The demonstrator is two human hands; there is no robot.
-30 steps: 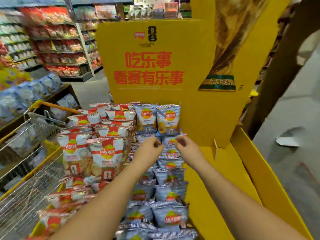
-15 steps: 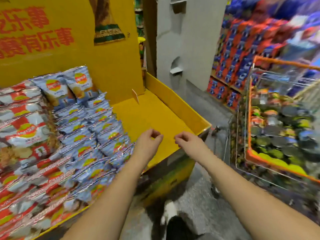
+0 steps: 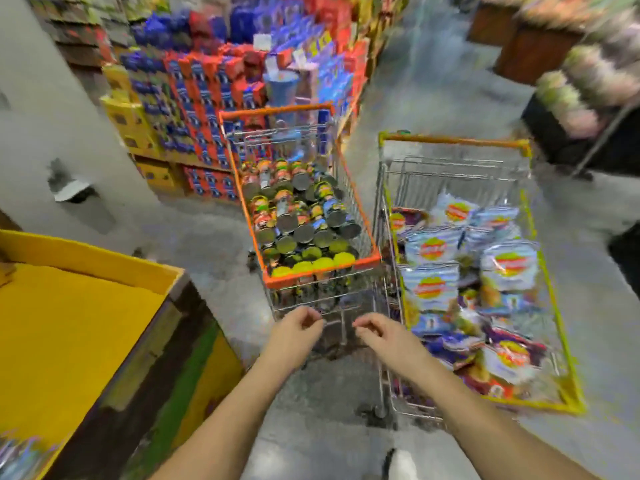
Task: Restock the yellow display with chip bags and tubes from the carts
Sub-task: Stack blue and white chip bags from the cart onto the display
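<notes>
Two wire carts stand ahead of me. The orange-rimmed cart (image 3: pixel 320 271) holds several chip tubes (image 3: pixel 294 216) lying on their sides. The yellow-rimmed cart (image 3: pixel 568 393) to its right holds several pale blue chip bags (image 3: pixel 433 285). My left hand (image 3: pixel 296 329) and my right hand (image 3: pixel 384 336) hover side by side just in front of the orange cart's near end, fingers loosely curled, holding nothing. The yellow display (image 3: pixel 69 327) is at the lower left, its right section bare; a few blurred bags (image 3: pixel 20 455) show at the bottom left corner.
A grey pillar (image 3: pixel 52 133) rises at the left. Stacked red and blue boxes (image 3: pixel 214 91) stand behind the orange cart. More shelving (image 3: pixel 588 81) lines the right side. My white shoe (image 3: pixel 401 465) shows on the grey floor.
My view has swung right, from the display's stocked bags to the two carts. Both empty hands have come away from the display and now hang in front of the orange cart.
</notes>
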